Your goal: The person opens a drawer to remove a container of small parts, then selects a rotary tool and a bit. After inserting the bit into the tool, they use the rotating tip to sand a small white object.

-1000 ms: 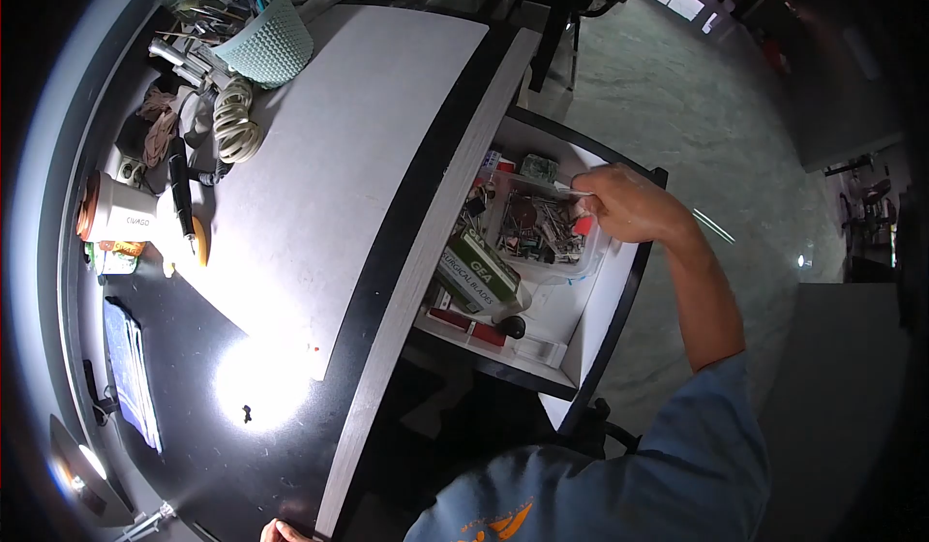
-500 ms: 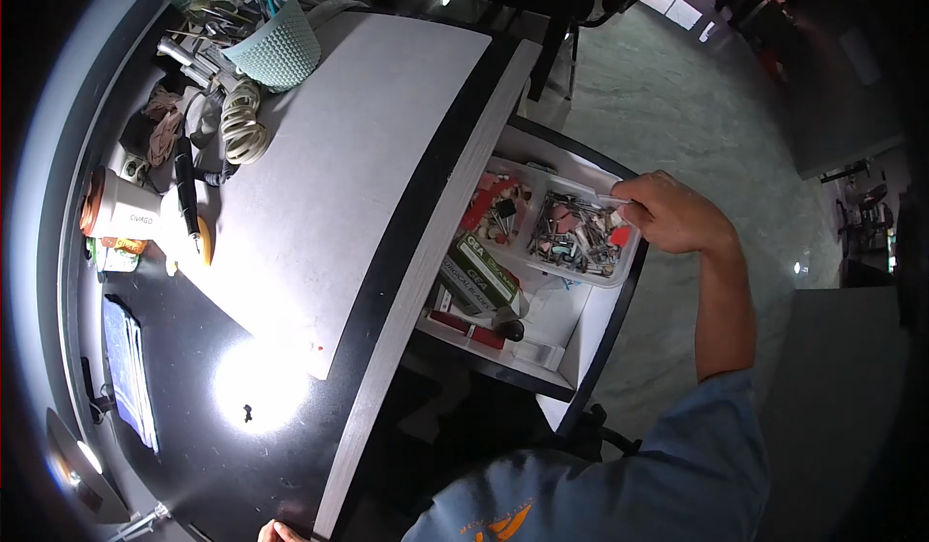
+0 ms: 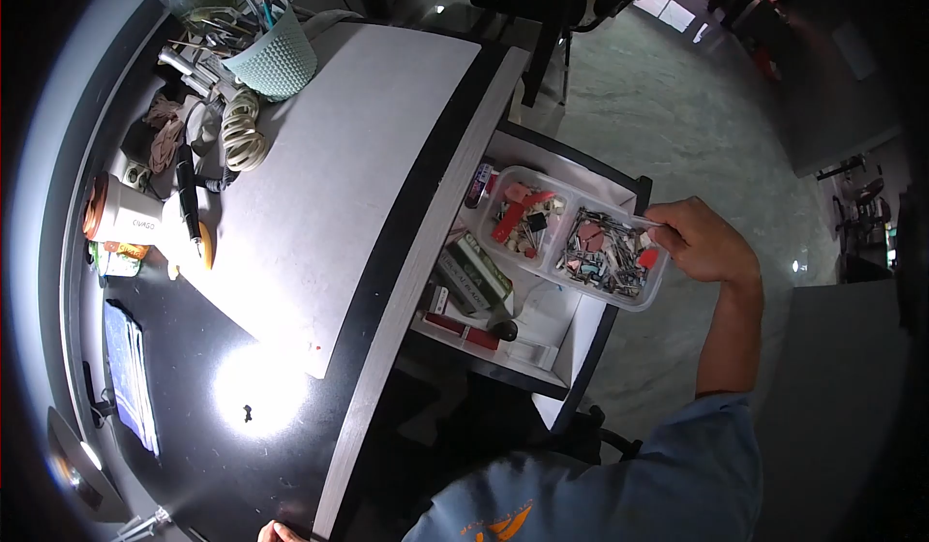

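My right hand (image 3: pixel 711 242) is closed on the right rim of a clear plastic divided container (image 3: pixel 634 302). One compartment holds many small metal bits and burs (image 3: pixel 605 252); the other has red and pink pieces with a dark square block (image 3: pixel 538 222). The container is lifted and slightly tilted over the open drawer (image 3: pixel 600 334), its right end past the drawer front. At the bottom edge, my left hand (image 3: pixel 279 532) shows only its fingertips, at the desk's edge; the rest is out of view.
Green-and-white blade boxes (image 3: pixel 474 276) and a red-handled object (image 3: pixel 463 330) lie in the drawer. On the desk are a lit spot with a small black piece (image 3: pixel 248 412), a folded cloth (image 3: pixel 131 377), a black handpiece (image 3: pixel 188 194), a coiled cord (image 3: pixel 242 131) and a pale green basket (image 3: pixel 279 58).
The container has come up and moved right and toward me with my right hand, showing more of the drawer behind it. My left hand has stayed in place.
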